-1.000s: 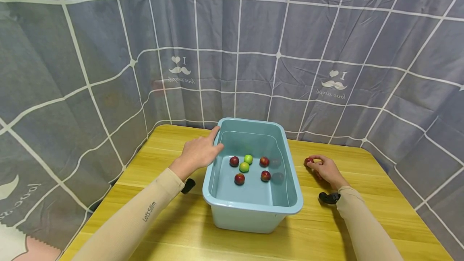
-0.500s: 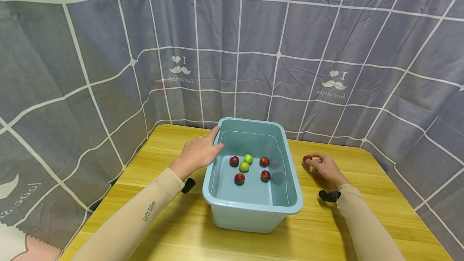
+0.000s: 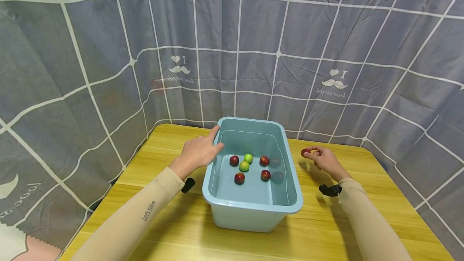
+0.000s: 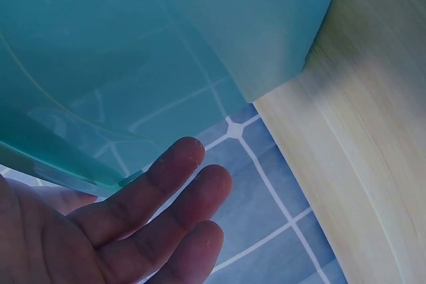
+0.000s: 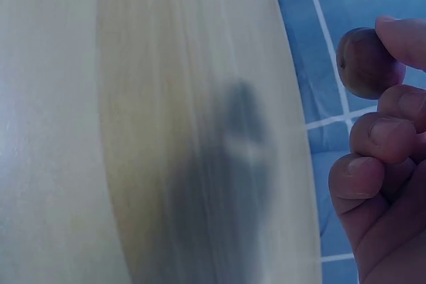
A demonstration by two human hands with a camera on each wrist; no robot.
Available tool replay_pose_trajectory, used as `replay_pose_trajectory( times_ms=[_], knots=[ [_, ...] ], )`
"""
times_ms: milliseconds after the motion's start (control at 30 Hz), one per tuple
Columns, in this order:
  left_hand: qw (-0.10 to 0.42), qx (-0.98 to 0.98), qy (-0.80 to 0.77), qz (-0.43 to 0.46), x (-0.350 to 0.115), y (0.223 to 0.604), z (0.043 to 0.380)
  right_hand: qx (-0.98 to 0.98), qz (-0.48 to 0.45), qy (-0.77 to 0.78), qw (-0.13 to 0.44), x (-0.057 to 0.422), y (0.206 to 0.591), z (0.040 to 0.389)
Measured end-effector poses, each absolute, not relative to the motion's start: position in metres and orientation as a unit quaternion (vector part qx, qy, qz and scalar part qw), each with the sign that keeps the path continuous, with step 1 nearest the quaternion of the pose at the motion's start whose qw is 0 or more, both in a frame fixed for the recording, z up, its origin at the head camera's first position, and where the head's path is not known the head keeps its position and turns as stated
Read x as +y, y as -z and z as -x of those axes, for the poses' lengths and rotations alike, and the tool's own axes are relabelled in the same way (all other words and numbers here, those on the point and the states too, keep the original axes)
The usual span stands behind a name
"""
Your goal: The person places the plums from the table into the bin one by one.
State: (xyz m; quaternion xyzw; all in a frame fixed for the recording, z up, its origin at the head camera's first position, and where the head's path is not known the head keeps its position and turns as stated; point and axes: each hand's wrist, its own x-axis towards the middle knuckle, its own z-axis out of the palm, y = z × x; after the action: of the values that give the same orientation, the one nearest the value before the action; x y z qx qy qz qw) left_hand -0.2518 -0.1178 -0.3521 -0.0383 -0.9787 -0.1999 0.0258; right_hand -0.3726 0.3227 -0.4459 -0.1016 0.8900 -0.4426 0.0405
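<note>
My left hand (image 3: pixel 198 151) rests on the left rim of a light blue plastic tub (image 3: pixel 251 206), index finger stretched along it and thumb over its inner edge. In the left wrist view its other fingers (image 4: pixel 170 214) stay loosely extended beside the tub's outer wall. To the right of the tub, my right hand (image 3: pixel 327 161) pinches a dark red plum (image 3: pixel 305 153) between thumb and fingertips. The right wrist view shows this plum (image 5: pixel 368 64) raised over the table, the remaining fingers curled below it. Inside the tub lie several red plums (image 3: pixel 266 175) and two green fruits (image 3: pixel 244 166).
The tub stands on a yellow wood-grain table (image 3: pixel 174 228). Behind and around it hangs a grey curtain (image 3: pixel 253 71) with white grid lines. Black wrist straps (image 3: pixel 330 190) show below both hands.
The right hand has lifted the plum off the table and shifted it slightly away and to the left. The left hand and tub have stayed in place.
</note>
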Motion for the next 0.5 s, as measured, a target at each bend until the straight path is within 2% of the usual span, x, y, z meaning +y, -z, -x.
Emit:
replay_pose_trajectory(
  times_ms=[500],
  knots=[
    [0.019,-0.98,0.195,0.035,-0.117,0.35,0.253,0.891,0.137,0.431,0.023,0.315,0.421,0.372]
  ],
)
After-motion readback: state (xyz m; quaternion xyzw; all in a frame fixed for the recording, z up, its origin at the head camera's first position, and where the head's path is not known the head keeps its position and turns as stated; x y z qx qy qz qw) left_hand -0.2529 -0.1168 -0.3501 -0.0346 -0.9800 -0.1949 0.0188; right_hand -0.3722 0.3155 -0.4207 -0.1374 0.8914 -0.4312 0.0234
